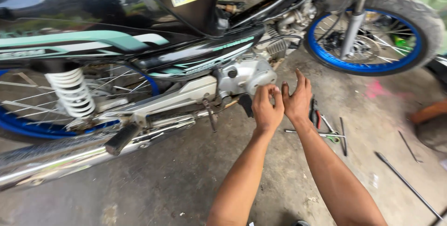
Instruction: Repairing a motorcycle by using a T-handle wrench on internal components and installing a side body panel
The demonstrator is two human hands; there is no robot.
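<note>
Both hands are raised beside the motorcycle's silver engine cover [247, 76], left hand [267, 109] loosely curled, right hand [297, 99] spread flat, nothing held, tools [331, 132] left within reach on the floor.

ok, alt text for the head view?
Two bare hands, left hand and right hand, reach side by side toward the silver engine cover of a black and teal motorcycle. Hand tools lie on the concrete floor beside them.

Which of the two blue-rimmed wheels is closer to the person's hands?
The front wheel, upper right, just beyond the right hand. The rear wheel sits far left, behind the white spring.
</note>
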